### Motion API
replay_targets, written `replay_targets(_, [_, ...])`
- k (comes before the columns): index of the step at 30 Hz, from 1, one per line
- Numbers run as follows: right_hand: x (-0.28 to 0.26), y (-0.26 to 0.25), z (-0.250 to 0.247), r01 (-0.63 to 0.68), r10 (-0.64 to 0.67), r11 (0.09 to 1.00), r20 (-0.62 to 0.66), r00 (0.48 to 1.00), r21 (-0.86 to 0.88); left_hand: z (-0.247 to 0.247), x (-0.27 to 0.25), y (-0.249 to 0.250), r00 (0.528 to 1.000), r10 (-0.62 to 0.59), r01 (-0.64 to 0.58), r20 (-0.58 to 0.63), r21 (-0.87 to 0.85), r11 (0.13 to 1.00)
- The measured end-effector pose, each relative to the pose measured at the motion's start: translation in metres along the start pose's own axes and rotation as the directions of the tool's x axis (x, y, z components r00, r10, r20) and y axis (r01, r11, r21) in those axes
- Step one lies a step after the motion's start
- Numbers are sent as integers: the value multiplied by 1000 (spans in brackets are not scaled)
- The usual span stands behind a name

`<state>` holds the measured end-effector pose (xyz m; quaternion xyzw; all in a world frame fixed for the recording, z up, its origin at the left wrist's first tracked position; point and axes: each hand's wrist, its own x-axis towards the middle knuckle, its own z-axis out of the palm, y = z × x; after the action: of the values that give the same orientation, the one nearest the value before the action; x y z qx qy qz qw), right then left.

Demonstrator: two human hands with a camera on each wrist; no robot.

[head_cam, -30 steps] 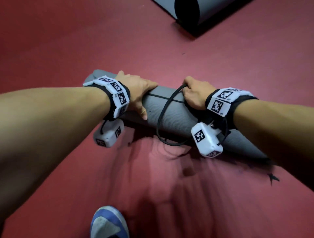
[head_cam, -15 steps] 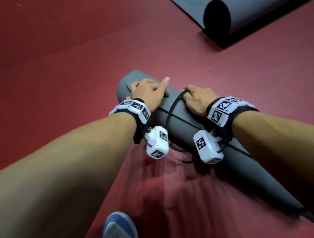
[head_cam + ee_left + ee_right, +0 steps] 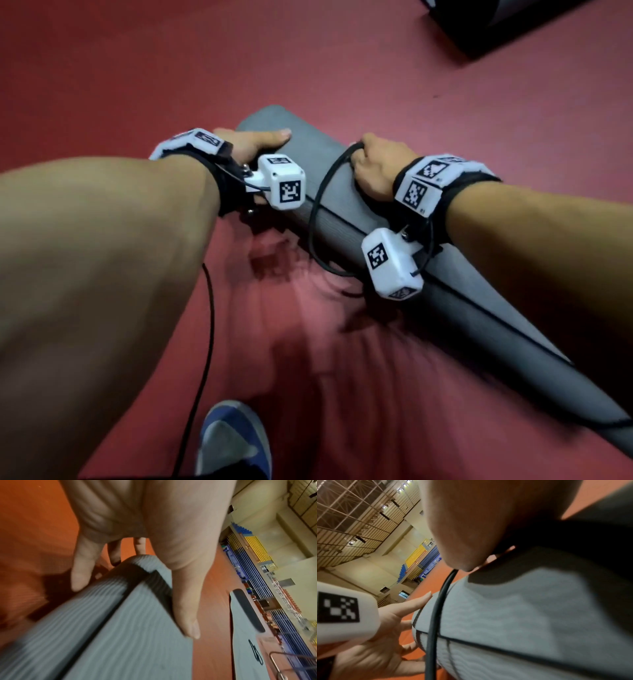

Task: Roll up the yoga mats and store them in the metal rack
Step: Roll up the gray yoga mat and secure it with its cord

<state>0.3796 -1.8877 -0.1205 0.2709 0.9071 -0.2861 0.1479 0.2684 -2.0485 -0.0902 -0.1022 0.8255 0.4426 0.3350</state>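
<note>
A rolled grey yoga mat (image 3: 342, 202) lies slanting across the red floor, its far end at upper left. My left hand (image 3: 253, 142) is at that far end, thumb along the top edge and straight, spread fingers (image 3: 80, 577) against the roll's end. My right hand (image 3: 376, 164) sits on top of the roll and grips a black elastic cord (image 3: 313, 219), which loops round the mat (image 3: 522, 615). In the right wrist view the cord (image 3: 435, 622) runs out from under the hand and down the roll's side. The roll's near end leaves the picture at lower right.
A second dark mat (image 3: 479, 20) lies at the top right. The left wrist view shows it partly rolled (image 3: 247, 609), with a wire rack frame (image 3: 291, 658) beyond. A blue shoe (image 3: 236, 442) stands at the bottom edge. A thin cable (image 3: 209, 325) hangs from my left arm.
My left hand has slid from the top of the roll to its far end. The mat has swung to point further away from me. My right hand keeps its hold on the cord.
</note>
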Motion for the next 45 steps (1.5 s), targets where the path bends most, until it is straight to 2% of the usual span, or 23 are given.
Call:
replay_targets(5, [-14, -17, -30, -23, 36, 993, -119, 992, 113, 1, -23, 15, 997, 70, -69, 11, -43, 997])
replay_targets(8, [-37, -35, -79, -64, 118, 973, -235, 965, 223, -3, -57, 57, 989, 133, -134, 61, 24, 991])
replay_targets(12, [-83, -54, -145, -21, 135, 954, -365, 921, 300, -4, -114, 114, 951, 275, -287, 144, 70, 956])
replay_targets(16, [-145, -81, -230, 44, 152, 923, -467, 871, 381, -7, -195, 184, 868, 379, -440, 322, 144, 886])
replay_targets(19, [-191, -91, -283, 58, 202, 903, -540, 817, 426, -4, -252, 233, 771, 452, -590, 449, 234, 773])
replay_targets(21, [-224, -90, -325, 8, 267, 891, -539, 799, 454, -5, -297, 268, 705, 462, -663, 539, 269, 698])
replay_targets(23, [-242, -85, -346, -13, 305, 878, -539, 785, 478, -4, -315, 285, 643, 485, -735, 592, 301, 608])
replay_targets(25, [-263, -79, -364, -27, 355, 853, -541, 763, 522, 0, -334, 293, 615, 503, -772, 607, 335, 541])
replay_targets(27, [-282, -70, -379, -65, 420, 818, -518, 745, 571, 8, -366, 299, 619, 470, -757, 629, 321, 569])
replay_targets(28, [-293, -63, -386, -104, 460, 803, -499, 735, 587, 14, -383, 301, 594, 451, -774, 666, 322, 545])
replay_targets(30, [-304, -55, -389, -172, 503, 790, -462, 730, 588, 24, -400, 292, 544, 435, -819, 717, 342, 461])
replay_targets(32, [-319, -46, -395, -213, 525, 787, -446, 725, 579, 32, -416, 277, 505, 422, -861, 753, 404, 309])
replay_targets(33, [-327, -42, -398, -234, 529, 788, -434, 729, 569, 36, -424, 273, 496, 433, -868, 752, 419, 267])
replay_targets(34, [-334, -36, -401, -252, 536, 788, -423, 731, 562, 41, -428, 272, 488, 468, -873, 737, 407, 269])
replay_targets(37, [-356, -14, -408, -297, 573, 756, -370, 732, 584, 53, -435, 277, 480, 494, -871, 724, 325, 369])
replay_targets(39, [-372, 6, -416, -316, 629, 700, -343, 698, 640, 61, -446, 282, 483, 487, -870, 728, 335, 362])
replay_targets(40, [-377, 15, -417, -329, 657, 672, -328, 679, 664, 64, -450, 283, 486, 520, -867, 703, 314, 387])
replay_targets(41, [-381, 21, -418, -346, 677, 651, -309, 668, 676, 67, -453, 283, 511, 556, -846, 655, 269, 460])
replay_targets(43, [-388, 31, -417, -352, 694, 618, -276, 666, 703, 74, -463, 285, 597, 559, -764, 576, 194, 616])
replay_targets(45, [-396, 38, -415, -306, 708, 549, -238, 665, 778, 87, -468, 282, 686, 483, -682, 545, 250, 687])
